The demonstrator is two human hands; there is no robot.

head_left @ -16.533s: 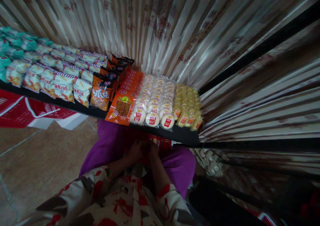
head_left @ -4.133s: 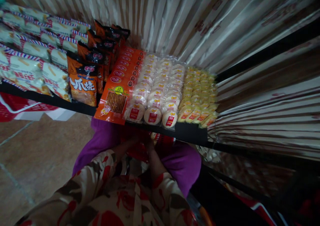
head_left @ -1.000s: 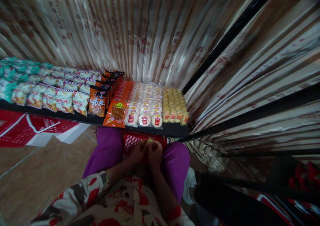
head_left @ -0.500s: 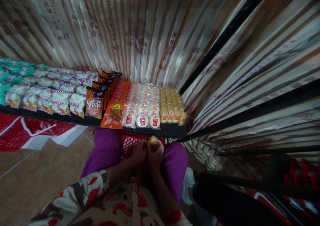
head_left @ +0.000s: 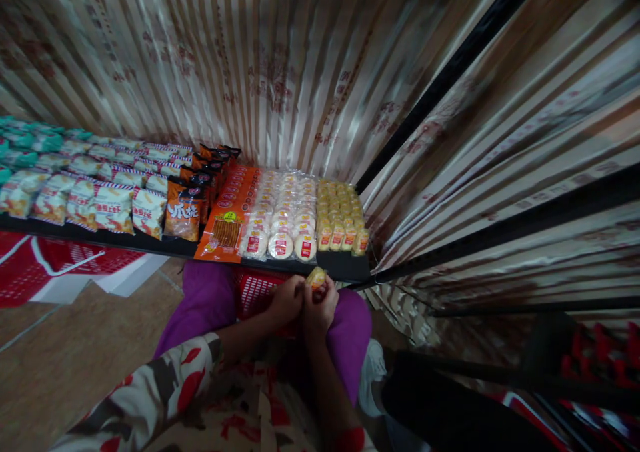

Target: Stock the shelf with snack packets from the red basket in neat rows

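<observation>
A small yellow wrapped snack packet (head_left: 316,278) is held up over my lap, just in front of the shelf edge. My right hand (head_left: 323,307) is closed around its lower part. My left hand (head_left: 289,299) is closed too, its fingertips pinched at the packet's left side. Rows of similar yellow packets (head_left: 343,215) stand at the right end of the black shelf (head_left: 340,264). Left of them are several rows of round white wrapped crackers (head_left: 281,244). Between my knees sits a red plastic basket (head_left: 255,292), partly covered by my arms.
Farther left, the shelf carries flat orange packs (head_left: 225,229), orange-black bags (head_left: 183,215) and white bags (head_left: 114,205). Red baskets (head_left: 75,262) stand on the floor at left. A black post (head_left: 450,82) and striped sheeting (head_left: 280,52) close off the back and right.
The packet and both hands have risen slightly and shifted right, closer to the shelf edge. My left fingertips have come up against the packet. The whole view has tilted a little.
</observation>
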